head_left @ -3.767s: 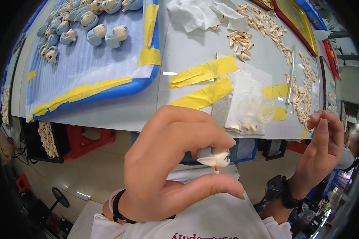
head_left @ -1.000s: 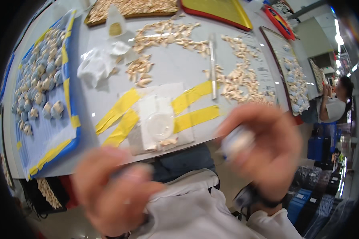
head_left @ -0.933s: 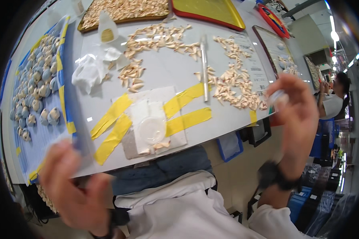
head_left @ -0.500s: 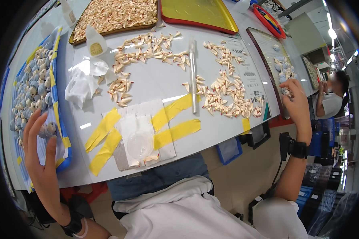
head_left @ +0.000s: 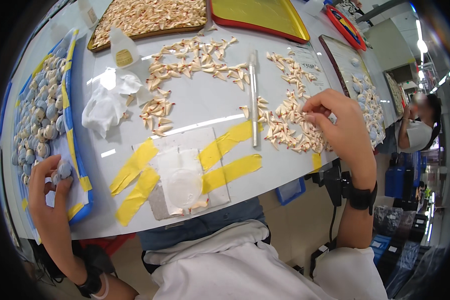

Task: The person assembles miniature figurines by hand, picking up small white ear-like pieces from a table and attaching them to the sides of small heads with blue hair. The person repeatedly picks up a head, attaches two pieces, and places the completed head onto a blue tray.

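At the left, my left hand (head_left: 47, 192) is closed at the near end of a blue tray, pinching a small round blue-and-cream piece (head_left: 62, 169) between thumb and fingers. Many similar round pieces (head_left: 41, 107) fill the tray just beyond it. My right hand (head_left: 342, 130) reaches over the right part of the table, thumb and forefinger brought together in a pinch at the edge of a scatter of small cream cone-shaped pieces with red tips (head_left: 290, 112). Whatever its fingertips hold is too small to make out.
A clear round disc (head_left: 186, 187) lies on a board fixed with yellow tape (head_left: 230, 172). A metal pen-like tool (head_left: 254, 100) lies between cone groups. Around these are a crumpled white tissue (head_left: 105, 107), a glue bottle (head_left: 123, 49), a gold tray (head_left: 257, 17) and a right-hand tray (head_left: 337, 65).
My right hand has moved left from the right-hand tray to the cone pieces. My left hand has closed its fingers on a round piece. The view has shifted slightly.
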`<act>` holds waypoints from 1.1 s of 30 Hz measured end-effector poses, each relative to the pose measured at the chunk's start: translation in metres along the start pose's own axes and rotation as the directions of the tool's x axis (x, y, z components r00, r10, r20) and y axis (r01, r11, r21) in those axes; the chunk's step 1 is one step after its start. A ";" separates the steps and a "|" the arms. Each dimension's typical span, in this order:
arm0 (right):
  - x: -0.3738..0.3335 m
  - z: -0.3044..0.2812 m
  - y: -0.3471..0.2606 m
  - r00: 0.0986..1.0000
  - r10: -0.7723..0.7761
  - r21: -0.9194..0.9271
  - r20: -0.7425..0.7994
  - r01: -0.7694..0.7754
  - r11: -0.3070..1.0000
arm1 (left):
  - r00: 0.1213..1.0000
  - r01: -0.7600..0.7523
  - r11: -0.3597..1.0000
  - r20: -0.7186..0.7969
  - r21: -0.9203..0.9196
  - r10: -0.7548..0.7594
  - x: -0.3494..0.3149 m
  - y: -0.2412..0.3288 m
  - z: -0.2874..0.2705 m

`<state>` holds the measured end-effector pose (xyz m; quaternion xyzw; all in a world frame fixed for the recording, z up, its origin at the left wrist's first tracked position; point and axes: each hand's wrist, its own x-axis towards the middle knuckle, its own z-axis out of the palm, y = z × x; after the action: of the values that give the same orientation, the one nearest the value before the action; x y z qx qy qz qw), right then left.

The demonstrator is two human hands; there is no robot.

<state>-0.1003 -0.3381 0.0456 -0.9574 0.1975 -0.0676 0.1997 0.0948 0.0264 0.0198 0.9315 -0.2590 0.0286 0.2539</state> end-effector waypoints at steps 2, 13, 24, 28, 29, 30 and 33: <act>-0.001 0.002 -0.002 1.000 -0.007 -0.007 0.015 0.007 1.000 | 0.998 0.033 0.998 -0.053 -0.056 -0.036 -0.003 -0.009 -0.001; -0.016 -0.007 -0.001 0.953 0.071 0.226 -0.293 -0.003 0.974 | 0.969 -0.179 0.751 -0.244 -0.636 0.025 -0.041 0.002 -0.001; -0.053 0.003 -0.043 0.966 0.164 0.471 -0.199 -0.053 0.881 | 0.994 0.113 0.130 0.113 -0.985 -0.010 -0.070 0.061 0.033; -0.063 0.029 -0.073 0.998 0.010 0.783 -0.060 0.041 0.621 | 0.994 0.064 0.117 0.073 -0.991 0.082 -0.079 0.055 0.046; -0.064 0.034 -0.080 1.000 -0.007 0.809 -0.029 0.027 0.588 | 0.990 0.142 0.153 0.142 -0.978 -0.010 -0.079 0.064 0.044; -0.065 0.038 -0.086 1.000 -0.026 0.832 0.000 0.014 0.554 | 0.973 0.220 0.180 0.204 -0.959 -0.104 -0.079 0.072 0.043; -0.061 0.044 -0.100 0.999 -0.053 0.838 -0.004 0.032 0.544 | 0.981 0.183 0.191 0.168 -0.964 -0.092 -0.078 0.073 0.046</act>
<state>-0.1114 -0.2133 0.0432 -0.7515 0.1159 -0.1482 0.6324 -0.0123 -0.0130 -0.0014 0.5822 -0.1435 -0.1972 0.7756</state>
